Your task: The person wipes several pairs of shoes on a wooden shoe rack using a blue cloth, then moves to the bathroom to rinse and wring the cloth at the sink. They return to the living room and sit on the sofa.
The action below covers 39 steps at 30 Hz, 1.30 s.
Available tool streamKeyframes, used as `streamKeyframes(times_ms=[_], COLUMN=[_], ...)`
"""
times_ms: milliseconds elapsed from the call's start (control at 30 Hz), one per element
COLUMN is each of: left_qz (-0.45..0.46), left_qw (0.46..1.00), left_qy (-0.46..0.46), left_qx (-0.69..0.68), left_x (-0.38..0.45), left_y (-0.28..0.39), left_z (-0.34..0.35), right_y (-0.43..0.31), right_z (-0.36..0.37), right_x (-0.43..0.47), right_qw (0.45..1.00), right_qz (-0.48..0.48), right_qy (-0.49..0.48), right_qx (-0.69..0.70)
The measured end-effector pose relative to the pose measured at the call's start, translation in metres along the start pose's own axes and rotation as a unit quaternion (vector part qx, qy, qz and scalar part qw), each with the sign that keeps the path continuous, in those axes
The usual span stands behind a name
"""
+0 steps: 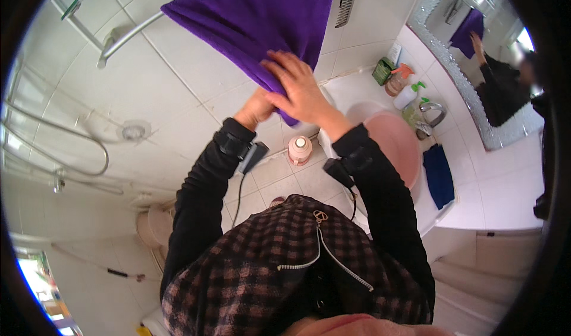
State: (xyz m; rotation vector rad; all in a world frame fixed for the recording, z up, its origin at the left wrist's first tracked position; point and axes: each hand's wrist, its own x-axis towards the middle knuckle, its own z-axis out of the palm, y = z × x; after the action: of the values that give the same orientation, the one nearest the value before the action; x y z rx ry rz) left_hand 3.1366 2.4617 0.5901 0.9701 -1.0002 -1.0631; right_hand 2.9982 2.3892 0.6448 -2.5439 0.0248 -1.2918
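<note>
A purple towel (263, 19) hangs at the top of the view, narrowing to a gathered lower end. My left hand (258, 108) is behind that end, its fingers partly hidden by the cloth and by the other hand. Over the front of the towel lies my right hand (299, 88), fingers bent and thumb across the fabric. The cloth is pressed between the two hands, and its tip sticks out just below them. Both wrists carry black strapped devices with cables.
A pink thermos flask (299, 150) stands on the tiled floor below. To the right, a pink basin (395, 146) sits in the white sink beside a chrome faucet (432, 113), pump bottles (406, 96) and a dark blue cloth (439, 175). A metal towel rail (129, 37) juts from the left wall.
</note>
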Motion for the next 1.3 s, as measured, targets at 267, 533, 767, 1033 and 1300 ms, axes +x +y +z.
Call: streamKeyframes(times_ms=[267,533,767,1033,1300], left_qz=[-0.023,0.03,-0.081,0.15,-0.087], left_qw=[0.99,0.983,0.899,0.919,0.856], left_qy=[-0.137,0.001,-0.09,-0.099,-0.102], left_qx=[-0.018,-0.18,-0.421,0.351,-0.499], left_x=[-0.002,0.011,0.0,0.0,0.015], left_y=[0.05,0.043,0.018,0.074,0.013], left_z=[-0.025,0.024,0.014,-0.016,0.006], right_y=[-0.033,-0.035,-0.06,-0.038,-0.065], right_z=[0.027,0.049,0.038,0.009,0.036], right_x=[0.046,0.018,0.014,0.042,0.038], right_qw=[0.536,0.798,0.975,0.83,0.869], right_qz=[0.337,0.373,0.142,0.378,0.349], right_qy=[0.274,0.296,0.121,0.3,0.268], right_qx=[0.724,0.37,-0.116,0.279,0.227])
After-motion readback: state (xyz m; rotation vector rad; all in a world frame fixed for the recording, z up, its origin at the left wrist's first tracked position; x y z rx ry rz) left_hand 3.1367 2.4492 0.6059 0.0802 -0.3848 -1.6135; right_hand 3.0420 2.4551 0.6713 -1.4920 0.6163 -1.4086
